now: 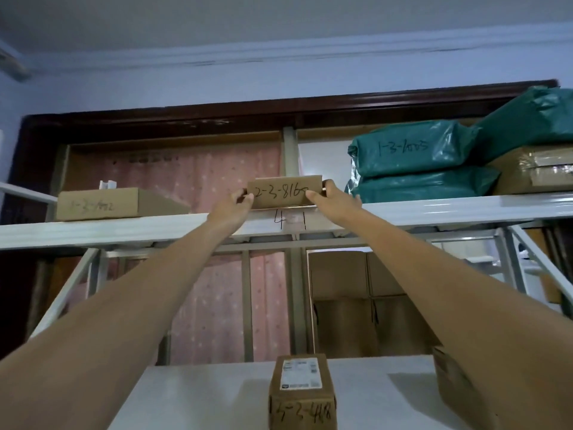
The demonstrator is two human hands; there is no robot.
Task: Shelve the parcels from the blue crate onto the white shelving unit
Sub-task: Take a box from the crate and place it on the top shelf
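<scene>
Held parcel: a small cardboard box [284, 192] marked "2-3-816…" in black pen, centre of the frame, resting on the front edge of the top shelf.
Left hand [234, 202]: at the box's left end, thumb on the front face and fingers curled round the end, clamped on it.
Right hand [330, 194]: at the box's right end, thumb on the front face and fingers wrapped behind, also clamped on it.
Arms: both reach up from the lower corners of the frame.
White shelving unit [449, 209]: top board crosses the middle of the frame; "4" is written on its front edge just below the box.
Upper left: a flat cardboard box [102, 204] with faint writing lies on the same board, well apart from the held parcel.
Upper right: green plastic mailer bags [412, 169] are stacked, one marked "1-3-1005", beside a taped brown carton [536, 172].
Lower shelf, bottom centre: a labelled brown box [302, 392] stands upright.
Behind: more cartons [356, 302] and a pink dotted curtain [214, 305].
</scene>
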